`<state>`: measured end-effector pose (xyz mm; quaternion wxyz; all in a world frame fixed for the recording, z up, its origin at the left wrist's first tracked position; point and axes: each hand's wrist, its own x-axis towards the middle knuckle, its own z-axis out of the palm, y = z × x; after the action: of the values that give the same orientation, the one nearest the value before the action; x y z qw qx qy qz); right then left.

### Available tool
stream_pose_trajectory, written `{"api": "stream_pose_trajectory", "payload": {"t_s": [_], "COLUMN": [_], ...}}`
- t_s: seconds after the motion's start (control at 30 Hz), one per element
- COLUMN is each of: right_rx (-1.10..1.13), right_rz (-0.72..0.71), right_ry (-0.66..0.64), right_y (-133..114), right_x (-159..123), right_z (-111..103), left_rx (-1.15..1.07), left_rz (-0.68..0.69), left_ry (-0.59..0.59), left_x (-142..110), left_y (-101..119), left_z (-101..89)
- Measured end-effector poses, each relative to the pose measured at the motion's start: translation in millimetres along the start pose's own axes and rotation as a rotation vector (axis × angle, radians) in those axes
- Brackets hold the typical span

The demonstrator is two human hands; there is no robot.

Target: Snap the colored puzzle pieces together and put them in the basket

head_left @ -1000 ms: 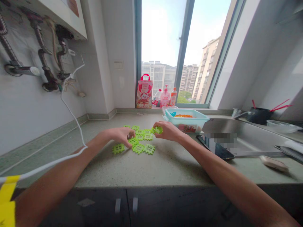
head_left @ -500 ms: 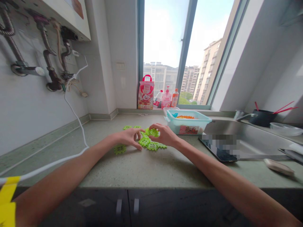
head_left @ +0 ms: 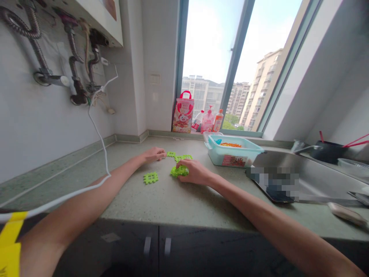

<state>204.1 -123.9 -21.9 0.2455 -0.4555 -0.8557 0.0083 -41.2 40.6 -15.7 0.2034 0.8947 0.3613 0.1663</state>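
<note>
Bright green plastic snap tiles lie on a speckled countertop (head_left: 184, 200). My right hand (head_left: 194, 171) is curled over a bunch of green tiles (head_left: 177, 172), fingers closed on them. My left hand (head_left: 152, 154) reaches farther back, its fingertips at a few green tiles (head_left: 178, 156) near the wall side. A single green tile (head_left: 150, 177) lies alone between my two forearms.
A light-blue plastic tub (head_left: 230, 154) with orange pieces stands right of my hands. A tablet (head_left: 271, 184) and a steel sink (head_left: 311, 173) are farther right. Bottles and a red bag (head_left: 183, 113) stand on the window sill. A white cable (head_left: 98, 154) hangs at left.
My right hand has dropped from above the tiles onto the counter, gathering a bunch under it. My left hand has moved away toward the back tiles. The camera has shifted left.
</note>
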Motion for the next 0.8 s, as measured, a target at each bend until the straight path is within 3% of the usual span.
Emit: {"api": "stream_pose_trajectory", "payload": {"t_s": [0.2,0.3,0.4,0.6,0.7,0.8], "right_rx": [0.001,-0.102,-0.266,-0.555,-0.633,-0.656], "right_rz": [-0.046,-0.118,-0.143,0.251,0.372,0.48], "right_ry": [0.115,0.229,0.378,0.732,0.833,0.864], "right_y": [-1,6,25,93,125,144], "right_x": [-1,0,-4,-38,-56,-66], "right_z": [-11,-34,-69,-140,-157,-162], "left_rx": [-0.054,-0.057,-0.045,0.035,0.119,0.214], "left_rz": [0.014,0.01,0.037,0.117,0.2,0.315], "left_ry": [0.032,0.039,0.021,0.064,0.127,0.119], "left_x": [0,-1,-1,-5,-8,-13], "left_y": [-5,-6,-4,3,14,42], "left_z": [0.8,0.1,-0.3,-2.6,-2.6,1.0]}}
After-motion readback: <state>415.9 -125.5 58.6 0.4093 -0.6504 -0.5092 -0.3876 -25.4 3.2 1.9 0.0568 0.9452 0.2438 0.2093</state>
